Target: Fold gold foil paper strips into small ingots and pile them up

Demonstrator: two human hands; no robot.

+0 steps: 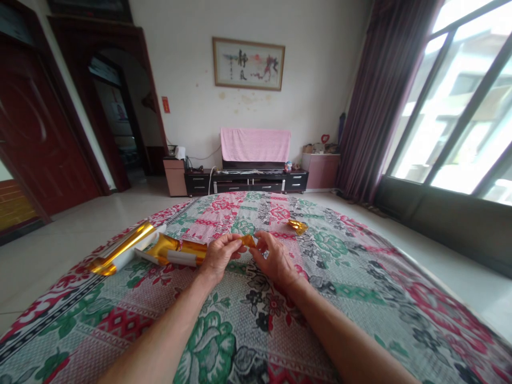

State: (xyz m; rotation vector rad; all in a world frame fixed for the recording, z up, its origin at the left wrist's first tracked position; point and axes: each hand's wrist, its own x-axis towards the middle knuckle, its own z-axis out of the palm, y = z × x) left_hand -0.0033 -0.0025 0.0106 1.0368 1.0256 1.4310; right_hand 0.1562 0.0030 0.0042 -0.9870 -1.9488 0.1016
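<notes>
A small folded piece of gold foil [248,241] is held up over the table in front of me. My left hand [221,256] pinches its left end between thumb and fingers. At its right end is my right hand [276,260], with thumb and forefinger curled about the foil's edge. Beyond my right hand, a crumpled gold foil piece [298,227] lies on the cloth. Left of my left hand lie gold foil sheets [162,249] with white backing, partly rolled. My left hand hides the near end of one sheet.
A flowered cloth [336,320] covers the round table under my hands. Past its far edge stands a low black cabinet [199,184] with a pink cloth [256,144] draped over a screen. A window [460,106] and dark curtain [362,106] are at the right.
</notes>
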